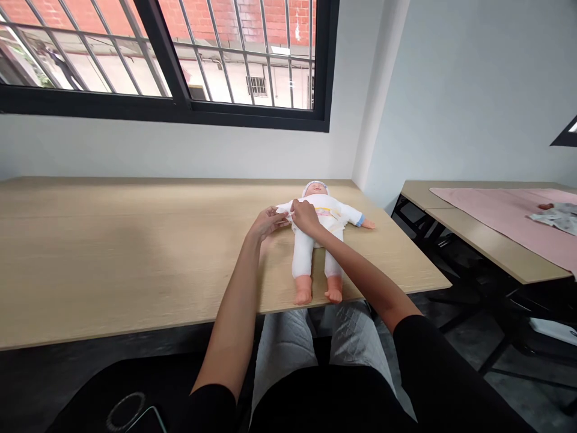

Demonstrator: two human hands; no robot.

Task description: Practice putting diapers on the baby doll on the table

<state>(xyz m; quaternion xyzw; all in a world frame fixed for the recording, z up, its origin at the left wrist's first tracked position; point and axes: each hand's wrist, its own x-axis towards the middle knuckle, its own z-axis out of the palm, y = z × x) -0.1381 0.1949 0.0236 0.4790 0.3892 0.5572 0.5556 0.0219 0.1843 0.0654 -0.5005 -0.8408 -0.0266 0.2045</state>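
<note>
A baby doll (334, 224) in white clothes and a white cap lies on its back near the right end of the wooden table, its bare feet at the front edge. Its arm on the right is stretched out, with a blue cuff. Both of my hands are at the doll's other arm, on the left. My left hand (269, 222) has its fingers closed on the end of the white sleeve (283, 208). My right hand (305, 216) pinches the white cloth near the doll's shoulder and covers part of the chest.
The wooden table (135, 258) stretches left below a barred window. On the right, a second table (478, 240) bears a pink cloth (500, 210) and a patterned garment (559, 218). A phone (148, 422) lies at the bottom left.
</note>
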